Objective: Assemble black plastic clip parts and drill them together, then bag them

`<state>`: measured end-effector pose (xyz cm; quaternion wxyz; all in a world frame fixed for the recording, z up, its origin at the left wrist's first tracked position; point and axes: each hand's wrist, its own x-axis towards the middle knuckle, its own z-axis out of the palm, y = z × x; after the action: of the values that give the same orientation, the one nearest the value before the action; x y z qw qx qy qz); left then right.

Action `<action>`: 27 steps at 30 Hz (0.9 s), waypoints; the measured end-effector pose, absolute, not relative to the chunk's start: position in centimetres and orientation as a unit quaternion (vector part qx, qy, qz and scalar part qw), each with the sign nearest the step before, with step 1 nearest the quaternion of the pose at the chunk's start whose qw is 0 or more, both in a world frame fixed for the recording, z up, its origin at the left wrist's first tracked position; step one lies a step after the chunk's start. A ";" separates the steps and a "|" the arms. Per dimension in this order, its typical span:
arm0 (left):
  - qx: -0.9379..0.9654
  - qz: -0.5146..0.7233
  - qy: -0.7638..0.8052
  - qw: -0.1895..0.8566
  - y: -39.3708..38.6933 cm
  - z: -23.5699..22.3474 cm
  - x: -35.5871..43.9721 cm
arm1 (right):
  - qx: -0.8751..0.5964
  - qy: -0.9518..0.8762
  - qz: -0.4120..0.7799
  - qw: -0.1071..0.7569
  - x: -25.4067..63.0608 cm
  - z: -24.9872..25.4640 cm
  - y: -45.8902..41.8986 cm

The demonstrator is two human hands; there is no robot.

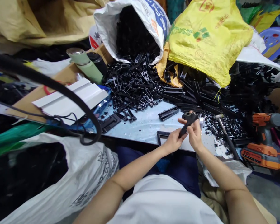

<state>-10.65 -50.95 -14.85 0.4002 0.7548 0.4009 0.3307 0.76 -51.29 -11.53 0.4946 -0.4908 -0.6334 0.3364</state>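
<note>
Both hands hold one long black plastic part [187, 127] above the front edge of the table. Its near end is wrapped by my left hand [173, 142]. My right hand [195, 134] grips the same part farther up, with the thumb against its side. A black frame-shaped piece [163, 133] lies flat beside my left hand. Just beyond the hands, a pair of long black channel pieces [168, 114] rests on the blue table surface [142, 124]. The fingers partly hide the held part, so its full shape cannot be made out.
Small black parts [132, 87] spill from a white sack [102, 28]. A yellow sack [207, 40] lies over longer pieces. At right are screws [233, 124], a hammer [228, 137] and an orange cordless drill [262, 146]. A black cable [67, 90] arches across the left.
</note>
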 end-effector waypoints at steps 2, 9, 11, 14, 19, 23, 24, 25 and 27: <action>0.804 0.269 0.379 0.371 -50.6 -15.2 -11.2 | -0.493 -0.644 0.353 0.467 1.6 -12.2 -51.6; 0.902 0.033 0.368 0.223 -48.8 -16.2 -14.3 | -0.503 -0.838 0.210 0.037 7.1 -12.6 -53.5; 0.908 0.025 0.361 0.211 -48.9 -15.8 -14.2 | -0.486 -0.857 0.156 -0.071 6.9 -13.1 -54.2; 0.912 0.016 0.352 0.211 -49.2 -15.1 -13.8 | -0.495 -0.853 0.100 -0.133 5.9 -13.8 -54.6; 0.914 0.037 0.344 0.210 -49.5 -15.4 -13.8 | -0.505 -0.852 0.051 -0.126 4.9 -13.8 -55.0; 0.915 0.102 0.338 0.196 -49.6 -16.9 -14.4 | -0.498 -0.862 -0.021 -0.090 4.3 -13.0 -55.6; 0.915 0.118 0.334 0.195 -49.7 -17.2 -14.6 | -0.494 -0.865 -0.036 -0.085 4.1 -12.6 -55.7; 0.915 0.133 0.329 0.193 -49.7 -17.5 -14.7 | -0.490 -0.867 -0.046 -0.083 3.9 -12.3 -55.7; 0.915 0.153 0.320 0.194 -49.7 -17.8 -14.9 | -0.478 -0.872 -0.054 -0.085 3.7 -11.7 -55.5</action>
<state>-14.89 -49.74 -17.82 0.1937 0.9148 0.3198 0.1529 3.74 -55.53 -11.68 -0.0847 -0.4782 -0.8725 -0.0542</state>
